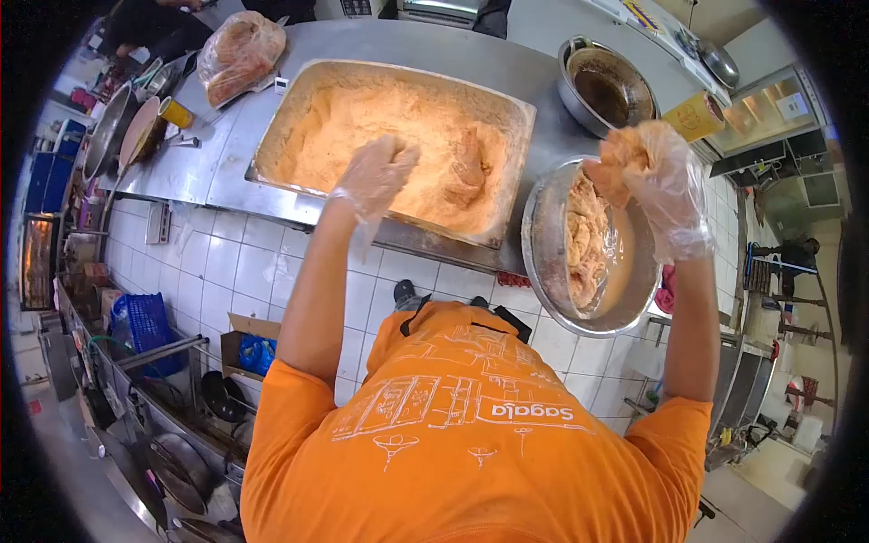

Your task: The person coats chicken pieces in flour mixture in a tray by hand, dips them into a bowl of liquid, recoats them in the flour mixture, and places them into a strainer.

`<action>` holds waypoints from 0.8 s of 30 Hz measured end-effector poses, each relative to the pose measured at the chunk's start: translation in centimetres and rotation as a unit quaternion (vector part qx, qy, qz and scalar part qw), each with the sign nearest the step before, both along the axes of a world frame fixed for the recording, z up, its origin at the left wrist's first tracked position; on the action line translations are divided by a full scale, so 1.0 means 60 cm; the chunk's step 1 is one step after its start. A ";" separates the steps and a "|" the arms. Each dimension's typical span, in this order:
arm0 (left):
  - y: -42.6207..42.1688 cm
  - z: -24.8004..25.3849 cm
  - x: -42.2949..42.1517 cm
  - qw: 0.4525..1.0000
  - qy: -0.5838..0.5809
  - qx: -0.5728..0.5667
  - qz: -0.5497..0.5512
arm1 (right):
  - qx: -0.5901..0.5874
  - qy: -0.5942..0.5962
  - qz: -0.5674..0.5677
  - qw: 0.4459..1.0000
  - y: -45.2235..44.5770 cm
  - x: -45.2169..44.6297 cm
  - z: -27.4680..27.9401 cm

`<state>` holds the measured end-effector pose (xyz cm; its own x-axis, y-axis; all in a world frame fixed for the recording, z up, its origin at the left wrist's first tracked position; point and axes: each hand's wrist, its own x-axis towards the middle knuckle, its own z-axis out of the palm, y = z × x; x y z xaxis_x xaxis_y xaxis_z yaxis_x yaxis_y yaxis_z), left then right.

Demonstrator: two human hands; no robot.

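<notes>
My left hand, in a clear plastic glove dusted with flour, hovers over the front middle of a metal tray. Its fingers are loosely bent and apart, with nothing visible in them. Orange-tinted flour fills the tray, and a coated chicken piece lies in it to the right. My right hand, also gloved, is closed on a raw, battered piece of chicken above the rim of a steel bowl. In that bowl, more chicken pieces sit in a strainer beside cloudy liquid.
Behind the steel bowl stands a deep metal bowl with dark contents, near a yellow tub. A plastic bag of raw meat rests at the table's far left. Pans and a yellow can are left of it.
</notes>
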<state>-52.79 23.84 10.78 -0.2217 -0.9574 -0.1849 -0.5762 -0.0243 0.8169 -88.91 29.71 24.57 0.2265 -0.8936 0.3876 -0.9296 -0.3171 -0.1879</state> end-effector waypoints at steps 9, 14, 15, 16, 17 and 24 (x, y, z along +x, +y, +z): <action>-0.018 -0.032 0.065 0.994 -0.063 -0.085 -0.028 | 0.176 -0.144 0.085 0.970 -0.189 0.112 -0.206; -0.008 0.009 0.014 0.993 -0.073 -0.083 -0.049 | 0.265 -0.171 -0.072 0.946 -0.157 0.078 -0.117; 0.002 0.014 -0.009 0.995 -0.040 -0.085 -0.037 | 0.292 -0.206 -0.090 0.930 -0.144 0.039 -0.103; 0.013 0.023 -0.037 0.994 -0.021 -0.096 -0.047 | 0.318 -0.240 -0.110 0.911 -0.121 -0.003 -0.088; 0.023 0.035 -0.068 0.993 -0.001 -0.104 -0.056 | 0.262 -0.306 -0.130 0.906 -0.071 -0.042 -0.070; 0.102 0.072 -0.315 0.986 -0.113 -0.007 -0.119 | 0.291 -0.254 -0.272 0.882 0.070 -0.409 -0.366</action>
<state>-71.67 29.96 15.09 -0.3956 -0.8858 -0.2427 -0.7321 0.1446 0.6657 -113.46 33.92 2.59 -0.3667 -0.8979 -0.2436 -0.6642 0.4360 -0.6073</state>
